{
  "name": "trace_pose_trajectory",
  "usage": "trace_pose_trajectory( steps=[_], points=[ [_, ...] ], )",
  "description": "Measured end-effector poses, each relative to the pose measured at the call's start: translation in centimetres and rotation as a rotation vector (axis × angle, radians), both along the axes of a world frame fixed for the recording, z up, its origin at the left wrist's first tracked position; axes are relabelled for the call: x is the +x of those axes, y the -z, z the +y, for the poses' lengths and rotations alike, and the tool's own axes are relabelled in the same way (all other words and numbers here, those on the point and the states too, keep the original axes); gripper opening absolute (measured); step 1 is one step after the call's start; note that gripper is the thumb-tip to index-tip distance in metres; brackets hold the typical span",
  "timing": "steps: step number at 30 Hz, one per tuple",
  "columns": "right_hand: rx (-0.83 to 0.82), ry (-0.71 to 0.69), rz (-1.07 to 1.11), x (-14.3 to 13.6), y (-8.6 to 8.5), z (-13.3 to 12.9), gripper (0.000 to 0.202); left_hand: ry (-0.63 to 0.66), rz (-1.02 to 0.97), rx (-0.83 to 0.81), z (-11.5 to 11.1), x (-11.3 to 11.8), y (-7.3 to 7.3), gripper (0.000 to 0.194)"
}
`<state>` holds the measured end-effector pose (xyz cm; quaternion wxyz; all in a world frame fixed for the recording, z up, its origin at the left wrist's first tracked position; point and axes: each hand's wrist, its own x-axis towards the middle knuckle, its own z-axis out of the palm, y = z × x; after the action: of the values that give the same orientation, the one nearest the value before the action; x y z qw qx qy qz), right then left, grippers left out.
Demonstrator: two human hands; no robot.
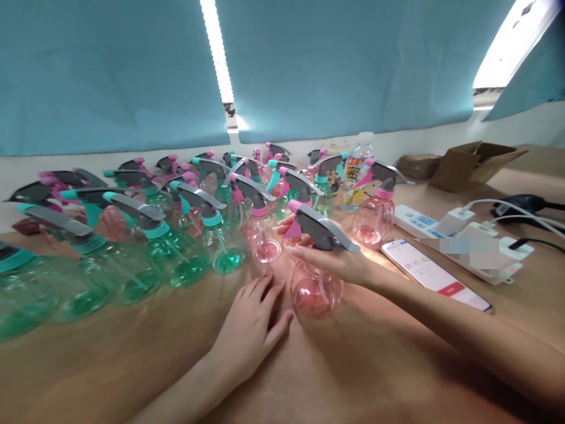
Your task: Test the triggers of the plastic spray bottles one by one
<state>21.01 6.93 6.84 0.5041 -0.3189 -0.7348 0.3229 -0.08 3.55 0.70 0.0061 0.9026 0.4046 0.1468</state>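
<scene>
A pink spray bottle (pixel 315 294) with a grey and pink trigger head stands on the brown tabletop in front of me. Around its neck, just under the head, is my right hand (pixel 338 258), closed on it with the fingers reaching to the far left side. My left hand (pixel 253 315) lies on the table to the left of that bottle, fingers stretched out and holding nothing. Just beyond its fingertips sits another pink spray bottle (pixel 265 238). A green spray bottle (pixel 224 244) stands to the left of that one.
Rows of green spray bottles (pixel 176 256) and pink ones fill the left and back. At right are a pink spray bottle (pixel 373 218), a phone (pixel 435 274) showing a timer, a power strip (pixel 419 221) with plugs, and an open cardboard box (pixel 468 168). A drink bottle (pixel 355 171) stands behind.
</scene>
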Motion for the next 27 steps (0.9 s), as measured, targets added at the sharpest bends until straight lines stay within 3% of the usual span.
trace_pose_trajectory(
  steps=[7,17,27],
  points=[
    [-0.018,0.023,-0.082,0.5,0.5,0.2,0.046,-0.001,0.030,0.002,0.0,0.1,-0.1,0.041],
    [-0.049,-0.008,-0.045,0.4,0.7,0.1,0.039,0.001,0.022,-0.018,0.1,0.2,-0.1,0.041],
    [-0.023,0.039,-0.091,0.6,1.2,0.4,0.046,0.004,0.014,-0.011,0.1,0.2,-0.1,0.043]
  ],
)
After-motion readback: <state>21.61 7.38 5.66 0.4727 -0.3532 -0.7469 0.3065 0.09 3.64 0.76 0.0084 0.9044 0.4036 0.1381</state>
